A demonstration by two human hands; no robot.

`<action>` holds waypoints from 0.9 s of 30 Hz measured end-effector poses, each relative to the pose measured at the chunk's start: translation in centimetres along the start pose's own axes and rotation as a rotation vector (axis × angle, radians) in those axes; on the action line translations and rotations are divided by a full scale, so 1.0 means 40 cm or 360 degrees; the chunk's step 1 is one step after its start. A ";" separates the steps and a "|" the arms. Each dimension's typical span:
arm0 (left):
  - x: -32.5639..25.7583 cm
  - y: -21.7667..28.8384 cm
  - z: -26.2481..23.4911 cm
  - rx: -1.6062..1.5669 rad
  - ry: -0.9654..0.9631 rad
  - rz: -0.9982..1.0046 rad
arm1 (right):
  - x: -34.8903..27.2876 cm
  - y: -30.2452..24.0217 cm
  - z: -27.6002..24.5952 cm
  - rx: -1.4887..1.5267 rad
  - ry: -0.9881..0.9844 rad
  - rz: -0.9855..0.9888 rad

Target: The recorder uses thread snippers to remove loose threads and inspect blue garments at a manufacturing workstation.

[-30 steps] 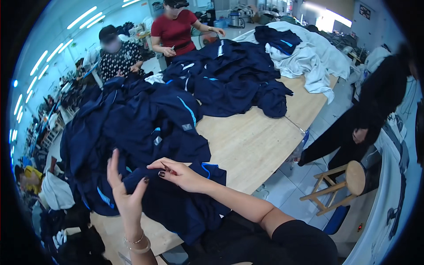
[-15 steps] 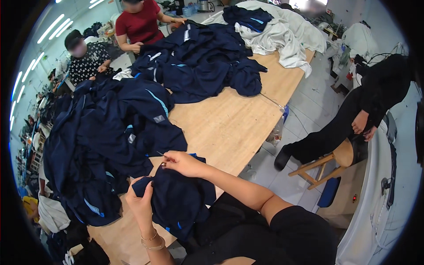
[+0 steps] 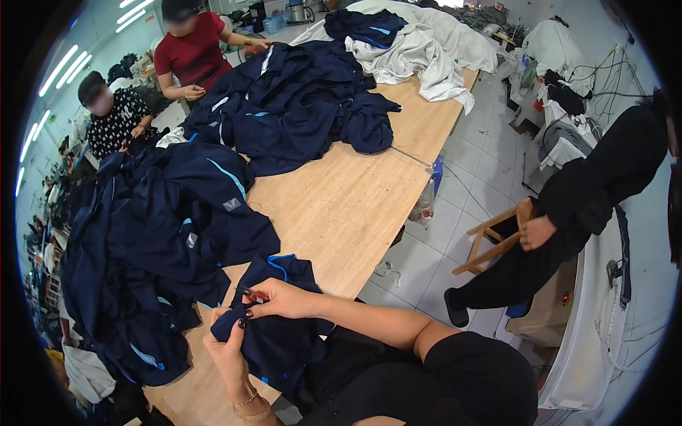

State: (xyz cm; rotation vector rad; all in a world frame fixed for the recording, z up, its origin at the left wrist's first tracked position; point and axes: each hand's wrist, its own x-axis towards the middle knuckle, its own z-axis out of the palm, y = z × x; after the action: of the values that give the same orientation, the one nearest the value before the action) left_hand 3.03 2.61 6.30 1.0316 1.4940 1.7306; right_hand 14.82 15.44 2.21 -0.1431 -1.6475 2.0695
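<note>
navy garment, crumpled, bright-blue edging; left grip clamped on it, right grip around red tool.

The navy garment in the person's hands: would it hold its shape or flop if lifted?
The navy garment would probably flop, since its cloth lies in soft folds and bunches easily in the left hand. It seems unlikely to roll, being slumped rather than round. A pull toward the person might slide it off the table, as part already drapes past the edge.

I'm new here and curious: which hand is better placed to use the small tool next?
Probably the right hand: it already holds the small tool, close to the navy garment the left hand grips.
</note>
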 end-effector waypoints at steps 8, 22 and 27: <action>-0.025 -0.021 0.007 -0.0146 0.0216 0.0073 | -0.001 0.030 -0.014 0.0068 -0.0026 0.0035; -0.159 -0.392 -0.366 0.1098 0.0840 0.0080 | -0.291 0.232 -0.237 -0.1233 0.2007 0.0186; -0.213 -0.418 -0.441 0.1191 0.0497 0.0065 | -0.273 0.212 -0.284 -0.1888 0.2232 0.0143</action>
State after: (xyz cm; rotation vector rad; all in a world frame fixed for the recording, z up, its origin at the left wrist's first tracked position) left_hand -8.53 -10.68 -12.49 1.1733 2.4386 1.4106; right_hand 26.03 19.49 -11.15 -1.5769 -1.4895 0.3142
